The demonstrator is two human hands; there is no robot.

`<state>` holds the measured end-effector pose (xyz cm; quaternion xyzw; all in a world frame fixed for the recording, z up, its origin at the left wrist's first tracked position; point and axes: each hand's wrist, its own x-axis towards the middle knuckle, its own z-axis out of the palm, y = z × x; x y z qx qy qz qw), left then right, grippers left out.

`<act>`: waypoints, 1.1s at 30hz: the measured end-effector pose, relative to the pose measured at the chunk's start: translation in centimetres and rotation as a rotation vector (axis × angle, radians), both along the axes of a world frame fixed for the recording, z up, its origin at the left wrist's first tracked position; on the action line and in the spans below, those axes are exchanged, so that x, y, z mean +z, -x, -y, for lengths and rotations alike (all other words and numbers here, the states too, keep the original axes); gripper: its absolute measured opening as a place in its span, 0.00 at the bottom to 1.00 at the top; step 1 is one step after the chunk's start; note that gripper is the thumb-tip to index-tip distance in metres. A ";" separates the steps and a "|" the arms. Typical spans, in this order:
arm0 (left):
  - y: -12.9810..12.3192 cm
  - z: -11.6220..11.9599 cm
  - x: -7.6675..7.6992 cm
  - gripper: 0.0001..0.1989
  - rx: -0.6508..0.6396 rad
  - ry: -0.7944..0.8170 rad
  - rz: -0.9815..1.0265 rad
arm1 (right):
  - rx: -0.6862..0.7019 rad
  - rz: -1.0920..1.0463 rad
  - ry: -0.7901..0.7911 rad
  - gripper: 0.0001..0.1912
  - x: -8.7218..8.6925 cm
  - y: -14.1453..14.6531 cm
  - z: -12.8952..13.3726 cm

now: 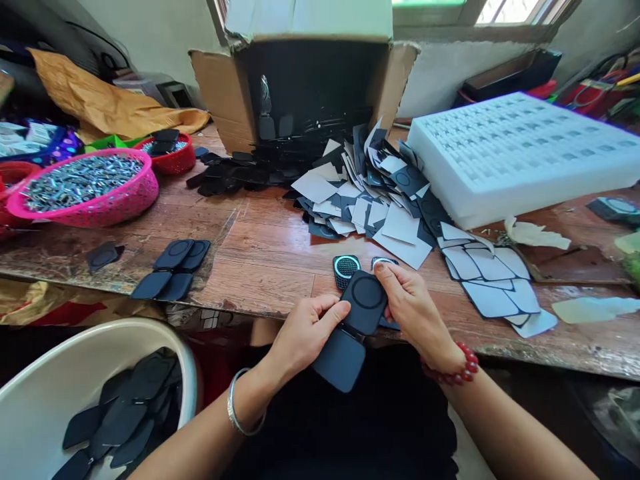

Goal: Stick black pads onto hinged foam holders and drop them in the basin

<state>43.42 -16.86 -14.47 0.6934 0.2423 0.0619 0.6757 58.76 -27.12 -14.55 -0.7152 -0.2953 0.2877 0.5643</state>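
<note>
Between both hands, just off the table's front edge, is a black folding pad (364, 303) with a ring mark on its upper panel; its plain lower panel hangs down. My left hand (313, 333) pinches its left side near the hinge, thumb on top. My right hand (413, 303) grips the upper right corner, thumb on the face. Just beyond lie a square panel (347, 268) with a pale ring over a dark grid and a similar ringed piece (383, 261), partly hidden by my right hand. To the left, unfolded black pads (175, 257) lie on the table.
A cardboard box (220, 100) stands at the back with dark pieces spilling out. Pale and black sheets (365, 207) heap before it. A white foam tray (525, 153) sits right, white-faced sheets (495, 280) nearer. Left are a pink basket (145, 193) of metal parts and a cream tub (187, 373).
</note>
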 end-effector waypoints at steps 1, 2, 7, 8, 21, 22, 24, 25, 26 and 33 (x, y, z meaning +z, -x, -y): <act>0.1 0.0 -0.3 0.21 0.024 -0.047 -0.009 | -0.016 -0.056 0.011 0.26 -0.3 0.1 0.0; 0.2 0.0 -0.6 0.22 0.042 -0.085 -0.016 | -0.014 -0.098 0.023 0.27 -0.4 0.2 0.0; 0.7 -0.1 -1.2 0.22 0.109 -0.232 -0.025 | 0.196 -0.089 -0.009 0.23 -0.1 0.9 0.4; 0.8 0.0 -1.2 0.21 0.123 -0.272 -0.025 | 0.229 -0.082 -0.012 0.23 -0.1 1.1 0.4; 2.5 1.0 -2.4 0.14 0.110 -0.220 0.055 | -0.039 0.165 0.023 0.27 -3.4 3.5 -0.6; 3.0 0.3 -2.5 0.15 0.132 -0.223 0.044 | -0.005 0.131 0.036 0.27 -3.4 3.5 -0.6; 4.6 -2.0 -2.3 0.16 0.231 -0.278 0.007 | 0.050 0.073 0.039 0.28 -3.2 3.3 -0.6; 5.6 -3.6 -2.1 0.16 0.311 -0.334 -0.020 | 0.069 0.063 0.032 0.28 -3.2 3.1 -0.6; 6.9 -5.5 -1.7 0.16 0.401 -0.399 -0.056 | 0.084 0.073 0.025 0.27 -3.1 2.8 -0.5; 16.4 -20.4 0.4 0.22 0.905 -0.749 -0.476 | 0.327 0.220 0.041 0.21 -4.4 2.0 0.2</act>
